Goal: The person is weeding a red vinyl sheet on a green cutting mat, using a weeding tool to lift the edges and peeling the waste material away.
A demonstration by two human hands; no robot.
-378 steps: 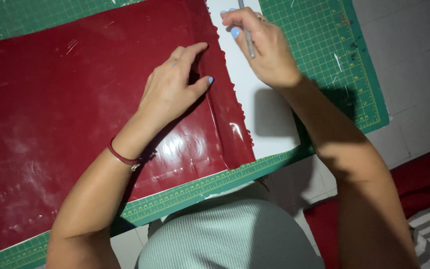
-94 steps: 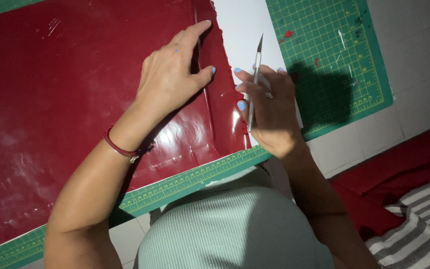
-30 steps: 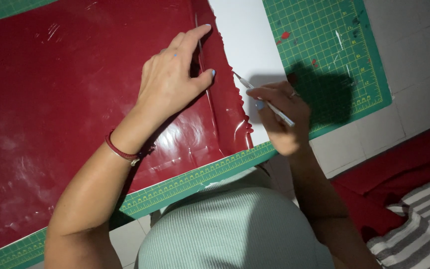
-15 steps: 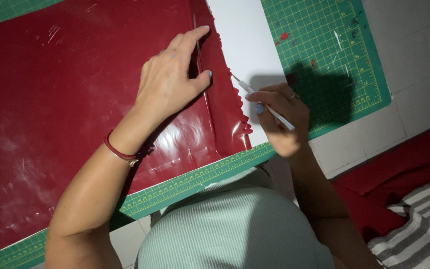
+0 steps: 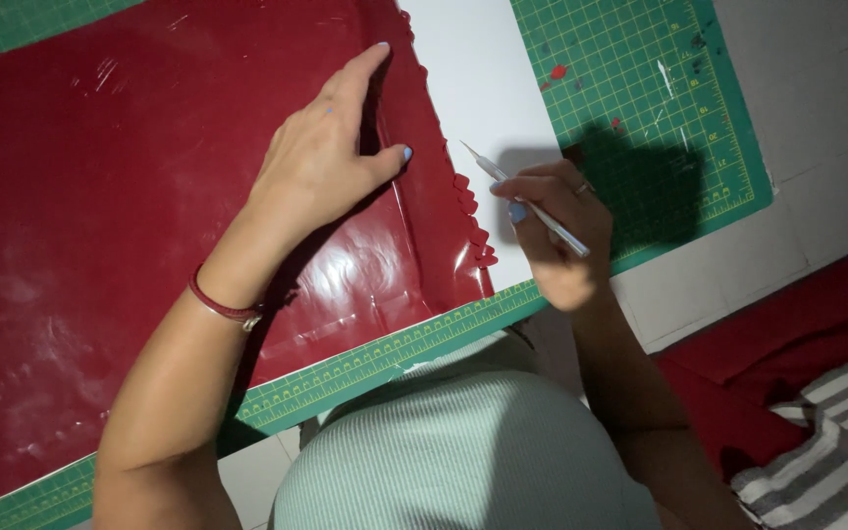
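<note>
Covering most of the left and middle of your view, the glossy red sheet (image 5: 130, 245) lies flat on the green cutting mat (image 5: 640, 88), whose gridded surface shows bare at the far right and as a ruled strip along the near edge. A white sheet (image 5: 483, 88) lies just right of the red one, between it and the open grid. The red sheet's right edge is ragged, cut into a row of small tabs that runs from far to near, and the surface shines and buckles a little near that edge.

Your left hand (image 5: 331, 162) rests spread open on the red sheet, palm down, fingers pointing far, thumb stretched toward the ragged edge; it grips nothing and only presses the sheet. A red bracelet (image 5: 223, 306) circles that wrist.

Your right hand (image 5: 556, 231) is over the white sheet, just right of the tabbed edge, fingers curled closed around a slim silver craft knife (image 5: 527, 201) held like a pen. Its pointed tip aims far-left, close to the red edge but apart from it. Tiny red scraps (image 5: 558, 72) dot the mat's far right.
</note>
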